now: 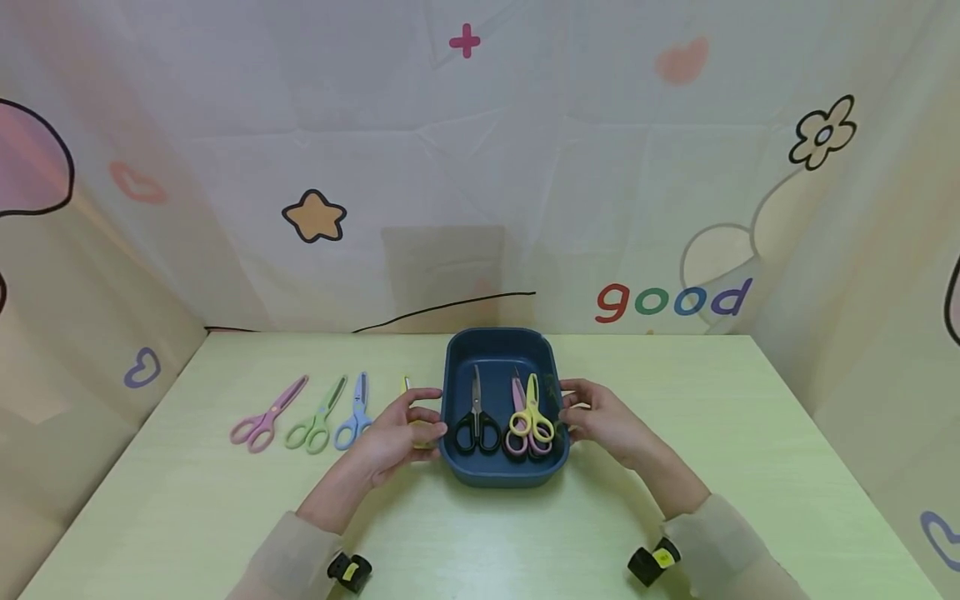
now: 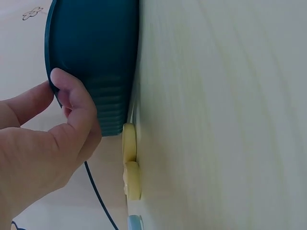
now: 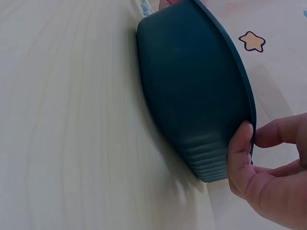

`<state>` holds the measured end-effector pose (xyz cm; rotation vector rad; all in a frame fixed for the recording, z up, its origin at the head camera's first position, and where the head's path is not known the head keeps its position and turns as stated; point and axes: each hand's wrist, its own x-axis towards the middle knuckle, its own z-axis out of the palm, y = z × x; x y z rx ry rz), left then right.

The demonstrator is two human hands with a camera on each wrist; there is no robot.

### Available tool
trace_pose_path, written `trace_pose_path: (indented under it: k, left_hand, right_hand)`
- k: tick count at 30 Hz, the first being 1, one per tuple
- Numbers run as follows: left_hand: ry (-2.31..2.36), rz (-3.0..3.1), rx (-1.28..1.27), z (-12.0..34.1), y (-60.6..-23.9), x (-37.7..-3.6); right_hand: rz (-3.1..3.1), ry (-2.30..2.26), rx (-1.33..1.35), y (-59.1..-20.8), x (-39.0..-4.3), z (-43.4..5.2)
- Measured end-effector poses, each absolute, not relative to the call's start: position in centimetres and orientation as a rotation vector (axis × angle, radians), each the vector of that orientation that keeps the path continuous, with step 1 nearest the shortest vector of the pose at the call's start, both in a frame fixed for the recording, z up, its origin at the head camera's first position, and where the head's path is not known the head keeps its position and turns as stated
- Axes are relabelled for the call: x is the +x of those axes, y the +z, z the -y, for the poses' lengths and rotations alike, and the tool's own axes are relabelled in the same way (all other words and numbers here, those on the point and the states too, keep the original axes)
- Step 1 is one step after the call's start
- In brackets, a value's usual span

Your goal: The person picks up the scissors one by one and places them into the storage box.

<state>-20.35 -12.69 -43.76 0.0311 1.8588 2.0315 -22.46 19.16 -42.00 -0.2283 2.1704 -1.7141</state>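
Left hand [image 1: 392,440] and right hand [image 1: 602,418] pinch opposite sides of the blue tray [image 1: 504,482]. Level handling should steady the black-handled scissors [image 1: 476,408] inside.

The left hand [image 1: 405,433] and right hand [image 1: 606,423] were bare. The left sleeve [image 1: 288,554] and right sleeve [image 1: 723,543] were pale grey-beige, plain and rather loose. A small, chunky black device [image 1: 339,567] sat by the left one, a matching device [image 1: 643,567] by the right, each bearing a bright yellow label [image 1: 664,557].
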Motion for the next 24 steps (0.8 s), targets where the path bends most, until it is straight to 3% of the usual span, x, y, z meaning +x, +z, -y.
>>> trace_pose_path:
  k: [14, 24]
  left_hand:
    - [1.932, -2.210, 0.045, 14.1, -42.8, -20.1]
    - [1.349, -2.779, 0.237, 14.7, -42.8, -20.1]
  right_hand:
    - [-2.186, -1.686, -0.205, -41.9, -22.5, -19.0]
    - [-2.199, -1.652, -0.217, -41.7, -22.4, -19.0]
